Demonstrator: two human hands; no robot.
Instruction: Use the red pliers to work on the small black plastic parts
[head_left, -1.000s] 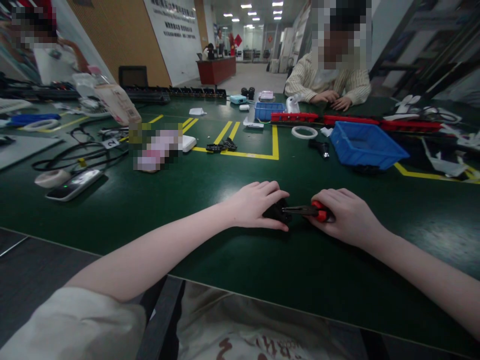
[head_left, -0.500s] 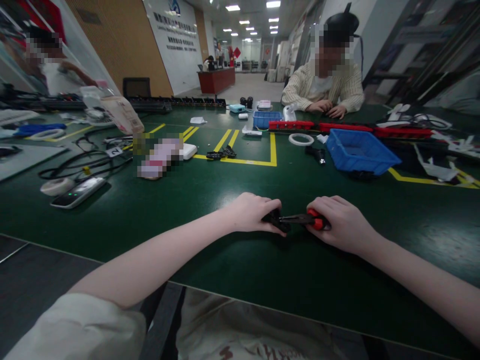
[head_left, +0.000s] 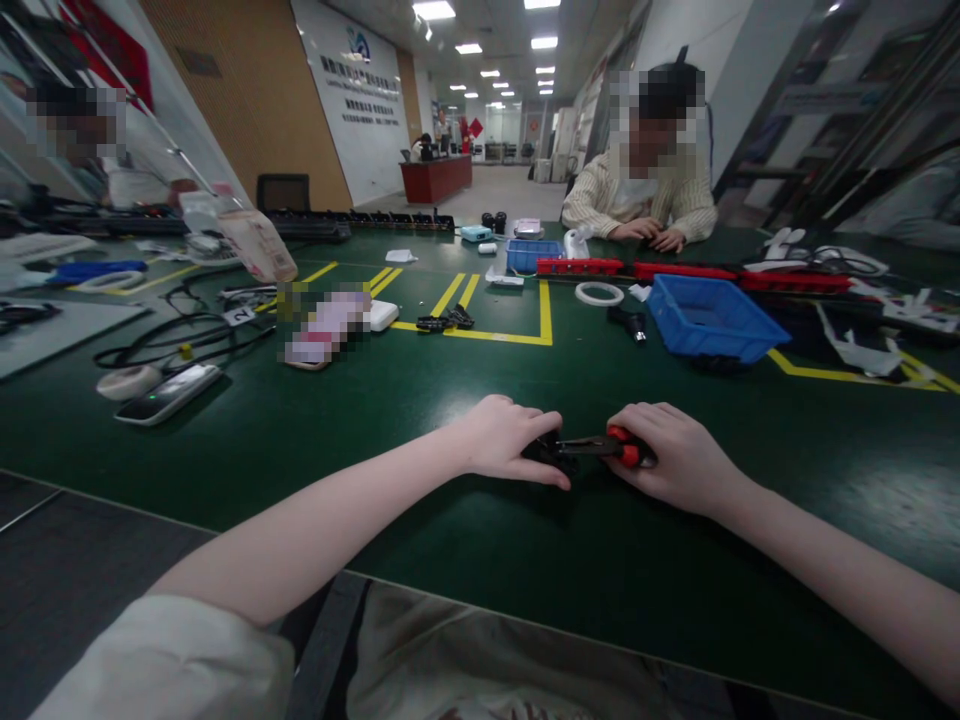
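My left hand (head_left: 511, 440) is closed on a small black part (head_left: 549, 456), held between thumb and fingers just above the green table. Its exact kind cannot be made out, since the fingers cover much of it. In my right hand (head_left: 667, 455) is a pair of pliers (head_left: 592, 447) with red and black handles, their jaws pointing left. The jaw tips meet the black part at its right side. Whether they grip it or only touch it, I cannot tell.
Beyond my hands stand a blue bin (head_left: 716, 320), a white ring (head_left: 598, 294) and small black pieces (head_left: 445, 319). To the left lie a phone (head_left: 328, 328), a white device (head_left: 169, 394) and black cables (head_left: 172, 345). A person (head_left: 641, 190) sits across the table (head_left: 465, 560).
The view has tilted slightly, so the background sits lower. My left thumb has shifted a little down, away from the fingers. Both hands keep their holds, and the pliers stay at the black part.
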